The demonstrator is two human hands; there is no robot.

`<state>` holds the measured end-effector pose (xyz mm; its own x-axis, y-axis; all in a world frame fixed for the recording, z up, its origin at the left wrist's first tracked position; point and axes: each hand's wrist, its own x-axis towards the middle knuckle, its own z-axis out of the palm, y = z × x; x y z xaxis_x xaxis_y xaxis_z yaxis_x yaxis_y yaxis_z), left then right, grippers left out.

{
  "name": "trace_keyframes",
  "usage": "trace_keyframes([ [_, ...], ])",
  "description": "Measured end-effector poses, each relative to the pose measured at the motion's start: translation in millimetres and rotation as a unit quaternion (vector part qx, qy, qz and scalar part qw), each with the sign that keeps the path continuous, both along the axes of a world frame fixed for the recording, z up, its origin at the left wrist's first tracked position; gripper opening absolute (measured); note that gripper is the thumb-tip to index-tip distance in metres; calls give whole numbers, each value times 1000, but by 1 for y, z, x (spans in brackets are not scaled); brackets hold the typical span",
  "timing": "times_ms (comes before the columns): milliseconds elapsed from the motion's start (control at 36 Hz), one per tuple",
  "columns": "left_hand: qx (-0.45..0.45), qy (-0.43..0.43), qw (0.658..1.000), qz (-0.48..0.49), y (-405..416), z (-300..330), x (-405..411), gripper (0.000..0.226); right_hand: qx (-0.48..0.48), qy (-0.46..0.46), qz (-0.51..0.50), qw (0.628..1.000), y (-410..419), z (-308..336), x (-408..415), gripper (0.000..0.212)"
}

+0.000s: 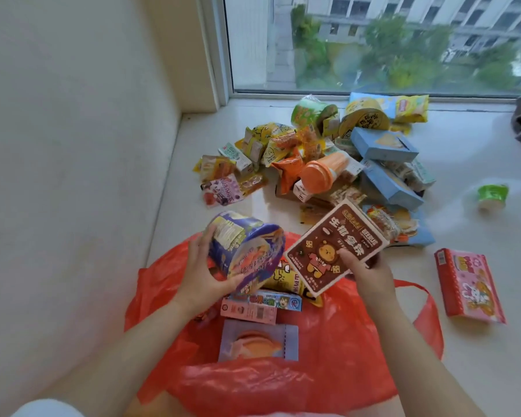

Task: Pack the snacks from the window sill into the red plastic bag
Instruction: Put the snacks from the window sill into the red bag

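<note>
Nearest us, the red plastic bag (337, 350) lies open on the window sill (463, 341), its mouth spread wide. Inside it sit a lilac packet (257, 341), a pink carton (248, 311) and a yellow pouch (286, 279) just beyond.

Above the bag's far edge, both hands are busy. The left hand (199, 273) has its grip curled round a purple cup (245, 245), tilted on its side, fingers wrapped on the near wall and thumb underneath. The right hand (366, 270) pinches the near corner of a brown box (334, 246) with a cartoon lion, held tilted over the bag's mouth.

To the right, on the sill, a pink box (469, 285) lies flat, well apart from the bag. Farther out, the snack pile (328, 155) sprawls below the window (388, 40): an orange bottle (322, 173) on its side, blue boxes (382, 145), a green cup (310, 112) and many yellow packets. A small green tub (492, 195) stands alone off to the right.
</note>
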<state>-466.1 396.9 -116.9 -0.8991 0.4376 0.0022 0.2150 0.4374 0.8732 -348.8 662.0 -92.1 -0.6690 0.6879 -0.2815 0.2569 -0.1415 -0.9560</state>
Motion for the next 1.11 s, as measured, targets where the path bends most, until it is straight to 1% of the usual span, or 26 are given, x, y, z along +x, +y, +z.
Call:
trace_keyframes([
  [83, -7, 1, 1000, -24, -21, 1, 16, 103, -25, -18, 20, 999, -6, -7, 15, 22],
  [167, 7, -36, 998, -53, -42, 2, 27, 107, -44, -36, 41, 998, -10, -11, 28, 21],
  [222, -4, -45, 996, -82, -56, 3, 32, 103, -54, -52, 60, 995, -12, -13, 34, 22],
  [306, -62, -21, 988, -142, -71, 7, 36, 100, -74, -60, 101, 990, -17, -10, 38, 17],
  [361, -87, -21, 981, -174, -78, 10, 37, 99, -68, -68, 137, 986, -21, -6, 40, 18],
  [472, -130, -33, 970, -204, -86, 18, 37, 94, -5, -90, 183, 979, -29, -8, 42, 22],
  [583, -236, -30, 942, -237, -88, 27, 36, 92, 34, -121, 230, 965, -38, -12, 44, 36],
  [639, -290, -22, 925, -246, -86, 31, 35, 96, 55, -135, 253, 956, -46, -13, 44, 34],
  [694, -328, -29, 912, -245, -81, 35, 32, 98, 80, -149, 271, 948, -53, -16, 45, 27],
  [750, -358, -45, 901, -242, -76, 36, 29, 96, 105, -168, 282, 939, -59, -22, 43, 24],
  [861, -421, -49, 872, -243, -69, 34, 27, 102, 124, -194, 282, 931, -73, -30, 39, 29],
  [944, -460, -23, 858, -228, -66, 24, 31, 106, 129, -207, 278, 929, -79, -39, 35, 36],
  [1000, -473, -15, 857, -203, -64, 14, 33, 103, 136, -223, 283, 923, -83, -45, 32, 38],
  [1083, -460, -36, 874, -152, -60, 6, 34, 98, 152, -251, 303, 907, -89, -48, 29, 37],
  [1111, -460, -31, 876, -145, -57, 5, 34, 95, 153, -258, 300, 905, -90, -50, 28, 34],
])
